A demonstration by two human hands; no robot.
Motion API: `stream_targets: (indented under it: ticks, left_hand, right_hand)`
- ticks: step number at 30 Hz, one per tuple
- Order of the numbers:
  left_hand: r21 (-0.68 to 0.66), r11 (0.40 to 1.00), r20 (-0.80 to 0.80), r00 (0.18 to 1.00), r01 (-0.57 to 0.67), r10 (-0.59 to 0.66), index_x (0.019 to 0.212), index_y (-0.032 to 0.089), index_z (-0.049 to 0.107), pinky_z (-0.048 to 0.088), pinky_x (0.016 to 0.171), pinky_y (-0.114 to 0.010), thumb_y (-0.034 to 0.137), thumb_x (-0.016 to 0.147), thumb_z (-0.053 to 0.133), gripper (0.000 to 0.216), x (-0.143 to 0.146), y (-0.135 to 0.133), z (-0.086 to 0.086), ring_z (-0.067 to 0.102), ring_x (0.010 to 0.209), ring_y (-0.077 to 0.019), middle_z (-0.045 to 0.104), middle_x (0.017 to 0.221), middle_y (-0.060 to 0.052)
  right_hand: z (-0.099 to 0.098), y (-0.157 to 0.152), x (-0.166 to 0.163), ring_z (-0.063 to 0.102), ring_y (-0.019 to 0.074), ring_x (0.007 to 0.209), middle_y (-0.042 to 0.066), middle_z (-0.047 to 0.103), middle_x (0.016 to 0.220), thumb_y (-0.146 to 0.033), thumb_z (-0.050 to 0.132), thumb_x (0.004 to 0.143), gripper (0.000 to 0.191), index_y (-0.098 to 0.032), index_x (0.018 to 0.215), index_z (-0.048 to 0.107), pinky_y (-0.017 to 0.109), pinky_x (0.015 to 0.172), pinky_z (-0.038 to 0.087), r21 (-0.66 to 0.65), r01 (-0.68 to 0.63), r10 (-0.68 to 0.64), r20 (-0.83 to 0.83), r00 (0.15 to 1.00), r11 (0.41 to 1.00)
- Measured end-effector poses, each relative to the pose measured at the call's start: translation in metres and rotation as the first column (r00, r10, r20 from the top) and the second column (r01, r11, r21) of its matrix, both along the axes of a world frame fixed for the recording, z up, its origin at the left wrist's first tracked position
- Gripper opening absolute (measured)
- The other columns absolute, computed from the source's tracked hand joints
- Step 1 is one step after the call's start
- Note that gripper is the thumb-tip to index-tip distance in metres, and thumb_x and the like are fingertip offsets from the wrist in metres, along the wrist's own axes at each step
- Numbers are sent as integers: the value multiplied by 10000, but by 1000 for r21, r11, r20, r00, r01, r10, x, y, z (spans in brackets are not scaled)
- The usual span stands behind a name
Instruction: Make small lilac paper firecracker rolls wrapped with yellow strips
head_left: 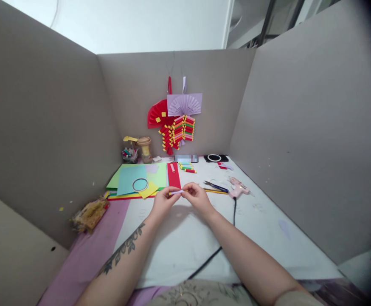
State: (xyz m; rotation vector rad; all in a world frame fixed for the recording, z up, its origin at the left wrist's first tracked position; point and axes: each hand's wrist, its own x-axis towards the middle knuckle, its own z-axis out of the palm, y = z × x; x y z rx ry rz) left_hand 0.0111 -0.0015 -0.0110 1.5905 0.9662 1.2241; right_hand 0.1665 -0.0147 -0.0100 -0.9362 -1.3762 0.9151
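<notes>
Over the middle of the table, my left hand (165,199) and my right hand (197,197) meet at a small lilac paper roll (177,192) with a yellow end. Fingertips of both hands pinch it, and part of it is hidden by them. Just beyond my hands lies a red paper strip (174,180) with a small pink paper roll (172,168) on top. More little coloured paper rolls with yellow ends (190,171) are lined up to its right. Dark-handled scissors (217,186) rest right of my right hand.
A pink glue gun (239,188) lies at right, its black cable (207,260) crossing the table. Coloured paper sheets (126,179) carry a tape ring (140,184) at left. Paper fan decorations (185,104) hang on the back panel. Side panels enclose the table.
</notes>
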Motion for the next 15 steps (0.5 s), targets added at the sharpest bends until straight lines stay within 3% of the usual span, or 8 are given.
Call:
stream_targets:
  ticks: [15]
  left_hand:
    - [-41,999,77,997,-22,25,797,155,660,455,665,-234,291,684,690,179,2,2,-3,602,719,-143,676,795,-41]
  right_hand:
    - [-4,0,-11,493,127,604,-12,544,663,-313,680,674,184,-187,705,548,254,583,397,-8,87,-87,-91,992,996]
